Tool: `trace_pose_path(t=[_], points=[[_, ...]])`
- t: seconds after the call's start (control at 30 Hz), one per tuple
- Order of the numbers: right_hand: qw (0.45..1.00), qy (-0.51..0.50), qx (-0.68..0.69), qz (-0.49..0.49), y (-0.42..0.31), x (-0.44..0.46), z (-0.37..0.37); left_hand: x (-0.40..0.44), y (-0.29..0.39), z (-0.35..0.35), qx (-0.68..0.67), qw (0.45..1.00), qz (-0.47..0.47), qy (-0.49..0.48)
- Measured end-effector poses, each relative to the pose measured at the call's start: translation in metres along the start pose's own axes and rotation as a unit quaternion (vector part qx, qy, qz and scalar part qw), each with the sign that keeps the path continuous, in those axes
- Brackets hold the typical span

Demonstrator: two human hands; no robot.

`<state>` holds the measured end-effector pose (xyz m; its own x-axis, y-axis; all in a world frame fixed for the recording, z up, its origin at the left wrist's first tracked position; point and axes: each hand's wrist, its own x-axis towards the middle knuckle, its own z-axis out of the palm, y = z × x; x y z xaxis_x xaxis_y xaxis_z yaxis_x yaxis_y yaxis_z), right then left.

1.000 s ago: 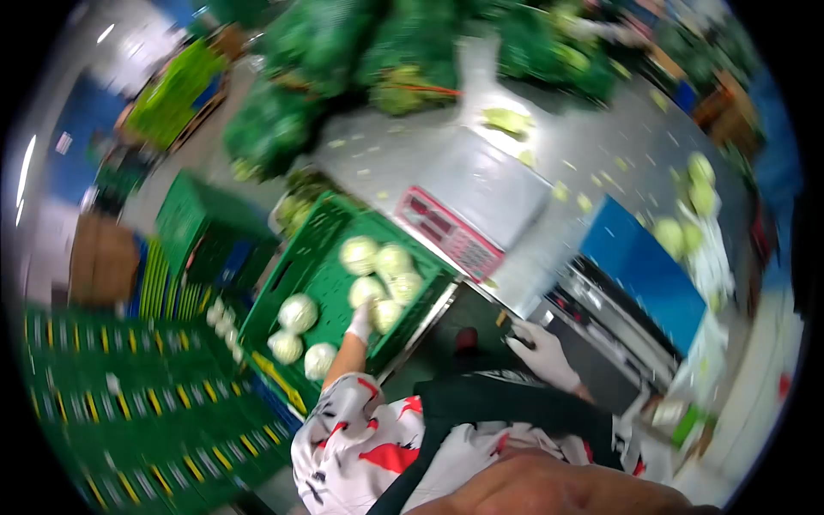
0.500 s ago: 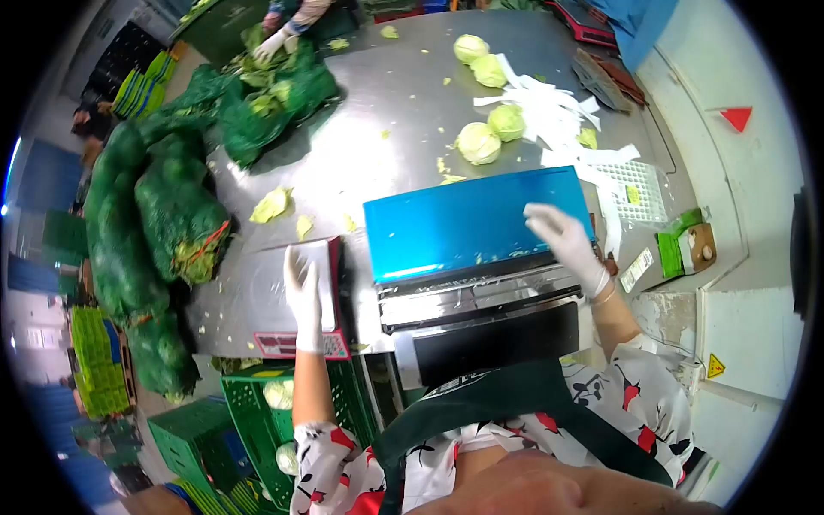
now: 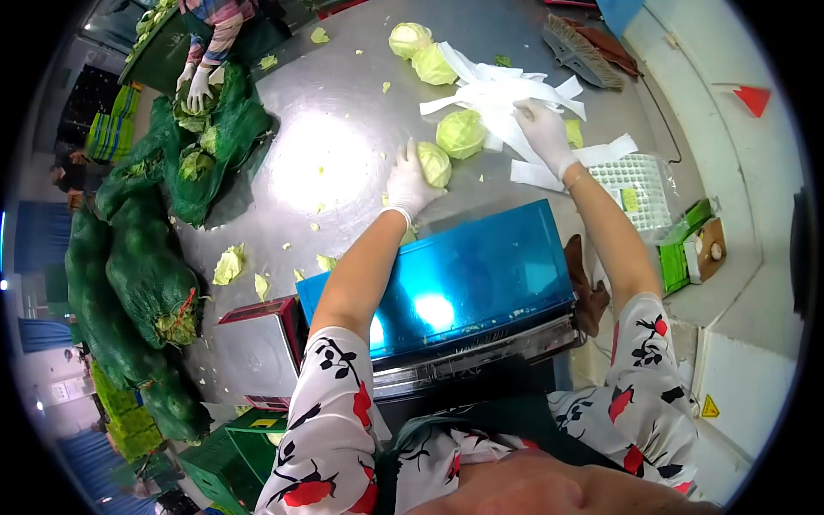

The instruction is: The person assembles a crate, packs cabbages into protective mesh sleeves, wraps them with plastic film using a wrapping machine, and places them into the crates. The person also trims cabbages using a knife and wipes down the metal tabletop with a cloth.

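My left hand [image 3: 410, 183], in a white glove, is cupped around the left side of a pale green cabbage [image 3: 435, 164], its thumb below and fingers above. A second cabbage [image 3: 461, 134] sits touching it, and two more lie farther back, one of them a cabbage [image 3: 410, 40] at the far edge of the group. Also gloved, my right hand [image 3: 546, 136] reaches into a loose pile of white strips [image 3: 502, 93], its fingertips pinched on one strip. Nearer to me, the blue-topped machine [image 3: 463, 275] stands below both forearms.
Left of the machine is a red-framed scale [image 3: 257, 343]. Green net sacks [image 3: 154, 266] of cabbages line the table's left side. A co-worker's gloved hands [image 3: 199, 90] handle cabbage in an open net. A brush [image 3: 579, 53] and a white gridded tray [image 3: 631, 189] lie to the right.
Both hands have moved forward: my left from over the scale to the cabbage, my right from above the blue machine to the white strips. The view has shifted too.
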<state>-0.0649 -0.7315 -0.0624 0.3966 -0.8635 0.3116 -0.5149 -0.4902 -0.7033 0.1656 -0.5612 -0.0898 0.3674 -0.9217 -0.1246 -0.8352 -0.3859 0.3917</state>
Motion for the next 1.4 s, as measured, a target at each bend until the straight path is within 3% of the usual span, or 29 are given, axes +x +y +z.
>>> trace_pose_path(t=[0.1,0.13,0.17,0.2,0.23,0.33,0.37,0.47,0.5,0.53,0.67,0.7,0.73,0.77,0.87,0.9,0.97,1.07,1.1,1.13,1.17,1.2,1.23,1.27,1.3,1.33,1.4], points=[[0.994,-0.017,-0.103,-0.035,0.017,0.030,0.039,0.017,-0.025,0.005,-0.104,0.994,-0.041,0.003],[0.990,-0.018,-0.128,-0.050,0.022,0.038,0.052,0.019,-0.039,0.003,-0.279,0.952,-0.118,-0.054],[0.987,-0.037,-0.153,-0.037,0.025,0.046,0.064,0.022,-0.055,0.001,-0.444,0.869,-0.189,-0.104],[0.979,-0.043,-0.194,-0.051,0.027,0.053,0.074,0.022,-0.069,0.002,-0.593,0.750,-0.252,-0.148],[0.969,-0.050,-0.233,-0.067,0.029,0.060,0.082,0.021,-0.079,0.007,-0.671,0.664,-0.310,-0.113],[0.932,-0.136,-0.326,-0.079,0.023,0.068,0.098,0.012,-0.094,-0.027,-0.840,0.458,-0.193,-0.217],[0.926,-0.157,-0.332,-0.081,0.022,0.067,0.100,-0.004,-0.075,-0.054,-0.852,0.448,-0.184,-0.199],[0.938,-0.158,-0.298,-0.084,0.030,0.058,0.106,-0.050,-0.064,-0.099,-0.837,0.530,-0.051,-0.124],[0.948,-0.108,-0.262,-0.148,0.040,0.054,0.102,-0.070,-0.074,-0.108,-0.847,0.525,-0.016,-0.089],[0.951,-0.058,-0.220,-0.209,0.046,0.050,0.097,-0.093,-0.085,-0.116,-0.827,0.561,-0.019,-0.034],[0.937,-0.028,-0.248,-0.246,0.008,0.036,0.034,-0.201,-0.152,-0.135,-0.711,0.681,-0.039,0.173],[0.938,-0.038,-0.247,-0.238,0.001,0.035,0.017,-0.229,-0.173,-0.135,-0.675,0.697,-0.061,0.234],[0.972,-0.005,-0.180,-0.150,-0.043,0.020,-0.004,-0.260,-0.190,-0.139,-0.634,0.713,-0.110,0.278],[0.992,0.028,-0.111,-0.058,-0.086,0.006,-0.022,-0.289,-0.211,-0.139,-0.523,0.764,-0.177,0.335],[0.990,0.114,0.029,-0.083,-0.099,0.006,-0.055,-0.370,-0.289,-0.115,-0.151,0.842,-0.302,0.420],[0.978,0.174,-0.049,-0.107,-0.111,0.004,-0.066,-0.385,-0.278,-0.120,-0.019,0.835,-0.372,0.404],[0.988,0.083,0.116,-0.052,-0.100,0.007,-0.087,-0.404,-0.275,-0.125,-0.019,0.831,-0.402,0.384],[0.962,-0.005,0.267,-0.053,-0.131,-0.010,-0.092,-0.421,-0.285,-0.134,-0.032,0.852,-0.397,0.339],[0.951,-0.029,0.302,-0.066,-0.147,-0.017,-0.090,-0.422,-0.283,-0.139,-0.040,0.848,-0.416,0.325],[0.903,-0.078,0.421,0.013,-0.165,-0.027,-0.085,-0.422,-0.280,-0.142,-0.048,0.845,-0.432,0.312],[0.955,-0.098,0.265,-0.092,-0.182,-0.041,-0.078,-0.425,-0.285,-0.134,-0.037,0.847,-0.408,0.339],[0.970,-0.110,0.099,-0.193,-0.195,-0.057,-0.068,-0.426,-0.276,-0.135,-0.060,0.845,-0.374,0.378],[0.962,-0.124,0.069,-0.231,-0.201,-0.077,-0.058,-0.428,-0.267,-0.135,-0.071,0.855,-0.334,0.391],[0.964,-0.168,0.147,-0.143,-0.220,-0.102,-0.045,-0.430,-0.261,-0.134,-0.081,0.863,-0.294,0.404],[0.954,-0.194,0.223,-0.049,-0.238,-0.127,-0.032,-0.432,-0.264,-0.125,0.005,0.895,-0.272,0.354],[0.874,-0.234,0.387,0.175,-0.276,-0.163,-0.019,-0.437,-0.252,-0.128,0.006,0.904,-0.279,0.323],[0.908,-0.259,0.328,-0.011,-0.329,-0.231,-0.007,-0.440,-0.259,-0.123,-0.011,0.896,-0.278,0.346]])
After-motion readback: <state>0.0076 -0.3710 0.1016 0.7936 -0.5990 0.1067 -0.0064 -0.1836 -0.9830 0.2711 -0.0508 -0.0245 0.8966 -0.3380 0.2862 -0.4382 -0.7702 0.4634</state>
